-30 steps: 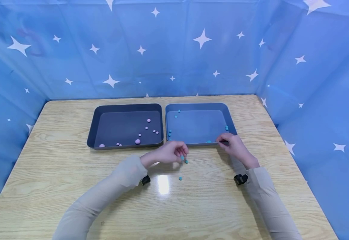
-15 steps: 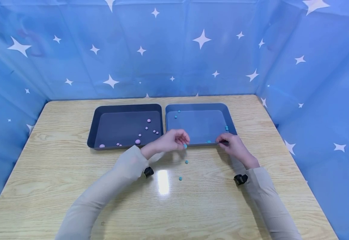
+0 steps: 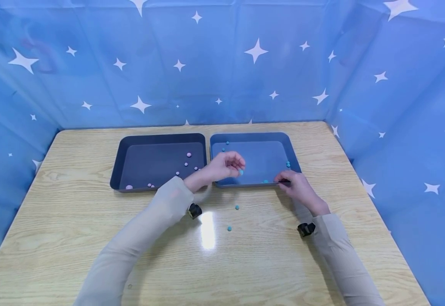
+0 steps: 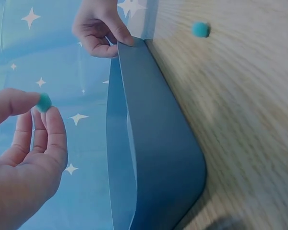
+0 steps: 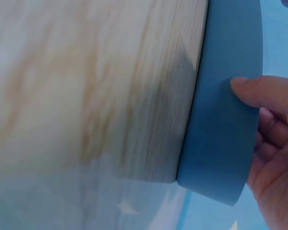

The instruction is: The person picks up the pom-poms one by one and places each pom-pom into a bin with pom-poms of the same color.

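My left hand is over the near left part of the blue tray, pinching a small teal pompom between thumb and fingertips. With thumb outside and fingers inside, my right hand grips that tray's near wall close to its right corner. Several teal balls lie inside the blue tray, among them a pair by the right wall; the left hand hides part of its left side. On the table in front are two more teal pompoms, one nearer the tray and one closer to me.
A dark tray stands just left of the blue one, holding several pink balls of differing sizes; my left forearm covers its near right corner. The wooden table is bordered by a blue star-patterned curtain behind and at both sides.
My left hand has risen from the table in front of the blue tray, moving forward and slightly right over its near wall with the teal pompom. The right hand has stayed on the wall.
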The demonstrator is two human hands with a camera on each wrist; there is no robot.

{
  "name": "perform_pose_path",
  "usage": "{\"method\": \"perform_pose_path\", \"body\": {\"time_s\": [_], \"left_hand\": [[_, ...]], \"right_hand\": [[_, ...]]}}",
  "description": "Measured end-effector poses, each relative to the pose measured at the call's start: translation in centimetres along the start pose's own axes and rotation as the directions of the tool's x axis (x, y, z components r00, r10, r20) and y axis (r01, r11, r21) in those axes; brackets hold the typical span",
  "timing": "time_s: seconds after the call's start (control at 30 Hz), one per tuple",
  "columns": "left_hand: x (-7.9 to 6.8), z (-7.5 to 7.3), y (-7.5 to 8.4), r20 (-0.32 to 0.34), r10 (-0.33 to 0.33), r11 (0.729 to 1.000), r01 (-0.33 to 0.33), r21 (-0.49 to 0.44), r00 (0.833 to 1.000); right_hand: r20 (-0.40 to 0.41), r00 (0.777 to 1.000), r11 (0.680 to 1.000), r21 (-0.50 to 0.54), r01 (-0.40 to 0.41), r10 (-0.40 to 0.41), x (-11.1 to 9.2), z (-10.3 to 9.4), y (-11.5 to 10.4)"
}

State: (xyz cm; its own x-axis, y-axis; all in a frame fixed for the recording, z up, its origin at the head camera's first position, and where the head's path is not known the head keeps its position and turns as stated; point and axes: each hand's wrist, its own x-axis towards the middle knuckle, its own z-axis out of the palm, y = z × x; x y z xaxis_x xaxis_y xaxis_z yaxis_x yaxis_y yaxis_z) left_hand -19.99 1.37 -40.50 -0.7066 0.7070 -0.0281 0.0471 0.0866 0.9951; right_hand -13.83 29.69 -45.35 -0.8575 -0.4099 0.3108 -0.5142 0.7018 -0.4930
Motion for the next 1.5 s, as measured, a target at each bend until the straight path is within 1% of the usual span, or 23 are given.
{"method": "perform_pose_path", "body": {"time_s": [0.1,0.4,0.73,1.0,1.13,1.23,1.4,1.5], "left_hand": [[0.5,0.0,0.1,-0.008,0.012,1.000,-0.012,-0.008,1.000],[2.1,0.0,0.6,-0.029,0.018,1.000,-0.018,-0.013,0.999],[3.7,-0.3,0.9,-0.089,0.003,0.999,-0.006,-0.035,0.996],[4.9,-0.1,0.9,-0.129,-0.035,0.999,0.031,-0.033,0.991],[5.5,0.1,0.9,-0.145,-0.060,0.997,0.052,-0.061,0.988],[6.0,0.2,0.9,-0.168,-0.080,0.995,0.067,-0.081,0.983],[6.9,0.2,0.7,-0.205,-0.101,0.993,0.085,-0.087,0.973],[7.4,0.2,0.6,-0.218,-0.113,0.991,0.093,-0.098,0.969]], "right_hand": [[-0.004,1.000,1.000,-0.005,0.001,-0.001,0.1,0.0,0.0],[0.006,1.000,1.000,0.001,-0.006,0.006,0.0,0.0,0.1],[0.005,1.000,0.999,0.037,0.005,-0.006,0.0,0.1,0.4],[0.013,1.000,0.998,0.067,-0.015,0.014,0.0,0.1,0.4],[0.015,1.000,0.997,0.077,-0.022,0.020,0.0,0.1,0.4],[0.015,1.000,0.997,0.081,-0.021,0.020,0.0,0.1,0.4],[0.018,1.000,0.996,0.080,-0.027,0.025,0.1,0.1,0.4],[0.020,0.999,0.997,0.078,-0.029,0.028,0.1,0.1,0.5]]}}
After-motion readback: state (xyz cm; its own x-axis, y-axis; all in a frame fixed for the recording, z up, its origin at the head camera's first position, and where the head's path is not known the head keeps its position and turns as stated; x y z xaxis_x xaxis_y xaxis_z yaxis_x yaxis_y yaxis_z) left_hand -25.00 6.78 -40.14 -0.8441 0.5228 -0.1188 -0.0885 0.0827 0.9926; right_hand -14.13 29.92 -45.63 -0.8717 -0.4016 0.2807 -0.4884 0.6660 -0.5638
